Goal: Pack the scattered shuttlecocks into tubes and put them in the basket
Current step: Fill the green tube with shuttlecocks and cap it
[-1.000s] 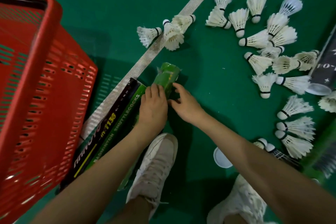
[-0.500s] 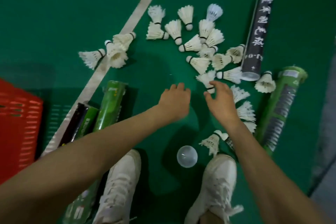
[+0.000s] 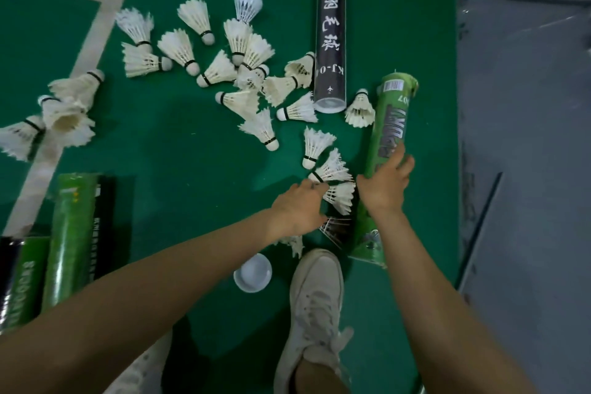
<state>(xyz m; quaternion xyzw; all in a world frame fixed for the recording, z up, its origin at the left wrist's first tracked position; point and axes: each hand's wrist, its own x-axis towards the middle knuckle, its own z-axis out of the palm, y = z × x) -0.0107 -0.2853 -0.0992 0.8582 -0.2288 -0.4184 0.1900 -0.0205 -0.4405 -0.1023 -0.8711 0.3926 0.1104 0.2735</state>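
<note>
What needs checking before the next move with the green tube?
1. Right hand grips green tube: ok.
2. Left hand holds a shuttlecock: cannot tell; fingertips reach it.
3. Tube's near end open: cannot tell; partly hidden.
4. Cap within reach: ok; lies beside shoe.
5. Basket within reach: cannot tell; out of view.
6. All packed: not ok; many loose shuttlecocks.
</note>
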